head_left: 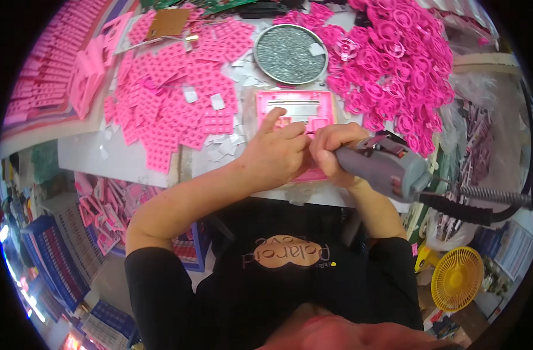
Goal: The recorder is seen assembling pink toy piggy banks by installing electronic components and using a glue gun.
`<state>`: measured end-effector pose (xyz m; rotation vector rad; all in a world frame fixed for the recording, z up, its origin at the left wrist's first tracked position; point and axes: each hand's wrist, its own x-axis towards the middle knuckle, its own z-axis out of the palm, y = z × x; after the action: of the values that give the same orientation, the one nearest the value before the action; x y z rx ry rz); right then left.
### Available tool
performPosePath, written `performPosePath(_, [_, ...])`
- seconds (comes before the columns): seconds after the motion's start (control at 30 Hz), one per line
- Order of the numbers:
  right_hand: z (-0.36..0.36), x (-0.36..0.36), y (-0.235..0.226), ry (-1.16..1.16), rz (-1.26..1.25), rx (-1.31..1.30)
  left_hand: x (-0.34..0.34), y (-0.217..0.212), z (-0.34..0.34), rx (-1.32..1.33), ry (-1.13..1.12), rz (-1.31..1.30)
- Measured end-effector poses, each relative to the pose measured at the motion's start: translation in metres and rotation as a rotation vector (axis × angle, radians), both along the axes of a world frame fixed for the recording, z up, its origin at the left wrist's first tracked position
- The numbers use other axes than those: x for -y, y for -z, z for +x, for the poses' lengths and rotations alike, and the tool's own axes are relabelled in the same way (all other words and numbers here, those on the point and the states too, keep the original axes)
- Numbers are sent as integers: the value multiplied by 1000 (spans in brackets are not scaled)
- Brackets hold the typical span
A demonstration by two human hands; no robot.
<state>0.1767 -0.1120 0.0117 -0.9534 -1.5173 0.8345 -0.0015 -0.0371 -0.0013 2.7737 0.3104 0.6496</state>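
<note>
A shallow pink plastic housing (263,105) lies on the table in front of me, with a silvery strip across its upper part. On it rests my left hand (273,153), the index finger stretched over the housing and the other fingers curled; its thumb is hidden. My right hand (339,146) is wrapped round a grey electric screwdriver (376,166), held tilted with its front end toward the housing. The bit is hidden by my fingers. Just beyond the housing stands a round dish of small silvery screws (287,55).
Pink button sheets (161,105) are heaped at left, small white pieces (223,146) around them. Bright pink ring-shaped parts (389,64) pile up at right. More pink panels (50,64) stand far left. A coiled spring and cable (488,195) trail from the screwdriver; a yellow fan (458,279) stands below.
</note>
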Motion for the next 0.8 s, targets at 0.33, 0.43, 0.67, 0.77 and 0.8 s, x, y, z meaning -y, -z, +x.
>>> performPosePath(0.33, [39, -15, -43, 31, 57, -412, -41, -12, -86, -34, -378, -126])
performPosePath(0.43, [46, -20, -60, 73, -4, -428, -63, -11, -113, -216, -433, 92])
performPosePath(0.67, [30, -29, -69, 706, 332, 105, -68, -14, -117, 13, -412, 52])
performPosePath(0.77, [4, -3, -64, 682, 398, 490, -33, -26, -104, 202, -407, -201])
performPosePath(0.8, [-7, 7, -64, 539, 286, 556, -16, -27, -97, 241, -382, -364])
